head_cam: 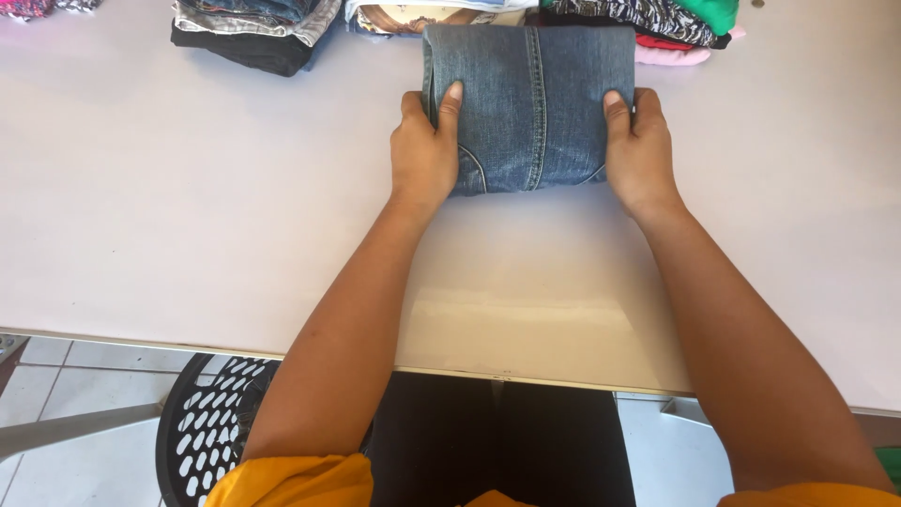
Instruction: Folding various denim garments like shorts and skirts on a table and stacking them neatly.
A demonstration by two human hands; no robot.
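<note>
A pair of blue denim jeans [535,103], folded into a compact rectangle, lies on the pale table [188,207] in front of me. My left hand [424,150] grips its left edge, thumb on top of the fabric. My right hand [638,145] holds the right edge the same way, thumb laid over the denim. Both arms reach forward from the near table edge.
Stacks of folded clothes line the far edge: a dark and grey pile [253,33] at the left, a patterned and pink pile [666,28] at the right, more fabric at the far left corner. A black perforated chair [211,422] stands below the table's near edge.
</note>
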